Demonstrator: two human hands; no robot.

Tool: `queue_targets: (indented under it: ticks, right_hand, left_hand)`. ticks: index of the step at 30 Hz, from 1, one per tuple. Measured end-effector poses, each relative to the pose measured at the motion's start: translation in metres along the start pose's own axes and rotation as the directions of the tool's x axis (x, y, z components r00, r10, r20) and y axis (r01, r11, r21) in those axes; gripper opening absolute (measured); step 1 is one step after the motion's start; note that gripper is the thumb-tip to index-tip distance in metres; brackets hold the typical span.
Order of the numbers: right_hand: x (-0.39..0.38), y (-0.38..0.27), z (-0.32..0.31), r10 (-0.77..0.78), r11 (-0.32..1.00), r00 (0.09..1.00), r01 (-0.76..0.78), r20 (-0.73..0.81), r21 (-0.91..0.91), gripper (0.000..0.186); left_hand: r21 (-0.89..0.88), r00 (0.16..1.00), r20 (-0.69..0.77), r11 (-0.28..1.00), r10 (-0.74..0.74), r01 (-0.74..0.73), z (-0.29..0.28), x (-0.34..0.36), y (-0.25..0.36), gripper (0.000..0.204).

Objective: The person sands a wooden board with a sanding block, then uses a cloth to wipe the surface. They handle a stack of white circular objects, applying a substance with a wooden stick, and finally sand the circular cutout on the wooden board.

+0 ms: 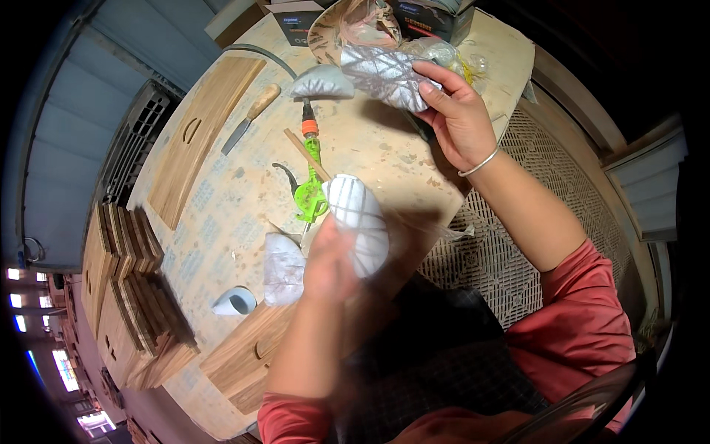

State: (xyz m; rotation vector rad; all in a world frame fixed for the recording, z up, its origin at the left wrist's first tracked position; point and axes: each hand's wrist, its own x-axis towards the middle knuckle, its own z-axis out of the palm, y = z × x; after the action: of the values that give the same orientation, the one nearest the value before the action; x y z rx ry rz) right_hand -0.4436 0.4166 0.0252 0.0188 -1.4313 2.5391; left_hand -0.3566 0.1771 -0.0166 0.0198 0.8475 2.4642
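My left hand (pixel 328 263), blurred, is closed on a white rounded pad (pixel 359 218) marked with grey crossed lines. My right hand (pixel 460 122) grips a larger white pad (pixel 377 74) with a dense grey criss-cross, held over the table's back right. A folded white pad (pixel 322 83) lies beside it. Below, a green air gun (pixel 309 198) with an orange collar lies near a thin wooden stick (pixel 299 152). Another pale pad (pixel 282 270) lies just left of my left hand, near a white paper roll (pixel 233 301).
On the worktable (pixel 170 244) lie a scraper (pixel 249 118), a long wooden panel (pixel 207 115) and another panel (pixel 244 359) at the near edge. Stacked boards (pixel 133 303) are at left. Boxes (pixel 433 22) and a scrap-filled round container (pixel 325 33) stand at the back. A woven mat (pixel 555 185) is at right.
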Motion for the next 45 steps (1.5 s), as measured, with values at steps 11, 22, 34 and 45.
queue_targets:
  ticks: [11, 22, 34, 45]
  right_hand:
    - [-0.028, -0.019, 0.006, 0.1, 0.995, 0.967, -0.097, 0.232, -0.023, 0.058]
    - [-0.039, -0.027, 0.022, 0.427, 0.874, 0.708, -0.482, 0.562, -0.058, 0.065]
    - [-0.03, -0.026, 0.041, 0.577, 0.81, 0.579, -0.311, 0.577, -0.498, 0.054]
    - [-0.038, 0.001, 0.03, 0.34, 0.802, 0.788, 0.042, 0.513, -0.596, 0.039]
  left_hand:
    - [-0.09, 0.998, 0.054, 0.996, 0.035, -0.03, 0.002, -0.002, 0.001, 0.056]
    - [-0.062, 0.999, 0.054, 0.998, 0.007, -0.004, -0.001, -0.001, -0.001, 0.053]
    - [-0.003, 0.984, 0.178, 1.0, 0.014, -0.013, 0.016, -0.002, 0.003, 0.049]
    - [0.012, 0.997, 0.066, 0.999, 0.041, -0.041, 0.015, -0.001, 0.0, 0.048]
